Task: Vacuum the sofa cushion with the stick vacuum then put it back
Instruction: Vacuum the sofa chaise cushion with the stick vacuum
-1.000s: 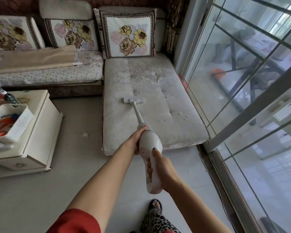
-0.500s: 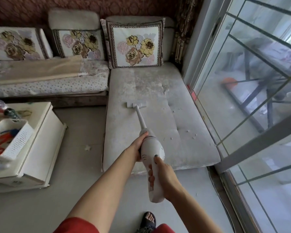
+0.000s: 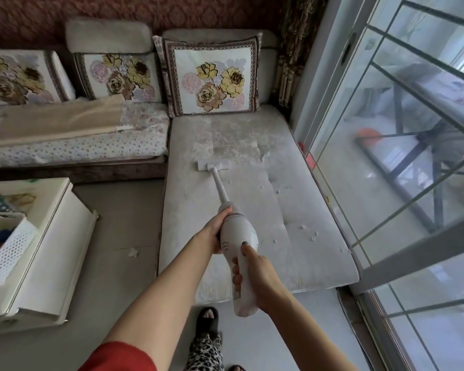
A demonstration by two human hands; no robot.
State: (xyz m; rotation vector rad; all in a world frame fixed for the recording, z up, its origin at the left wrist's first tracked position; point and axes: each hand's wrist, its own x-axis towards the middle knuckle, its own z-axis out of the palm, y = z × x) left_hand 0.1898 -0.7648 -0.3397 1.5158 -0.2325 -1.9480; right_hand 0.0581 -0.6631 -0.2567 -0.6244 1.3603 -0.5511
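A white stick vacuum (image 3: 237,238) reaches out over the long pale sofa cushion (image 3: 300,204). Its flat nozzle (image 3: 213,165) rests on the cushion's middle, a little left of centre. My left hand (image 3: 214,232) grips the front of the vacuum body. My right hand (image 3: 255,271) is wrapped around the rear handle, thumb on top. Small white scraps (image 3: 312,236) lie scattered over the right half of the cushion.
A floral throw pillow (image 3: 212,79) stands at the cushion's far end. A second sofa section (image 3: 75,145) with a beige cloth runs left. A white low cabinet (image 3: 51,253) with a basket stands at left. Glass sliding doors (image 3: 402,156) border the right. A scrap (image 3: 133,252) lies on the floor.
The nozzle has slid a little farther up the cushion, toward the pillow. My view has tilted up and I have stepped closer. Both hands keep their grip.
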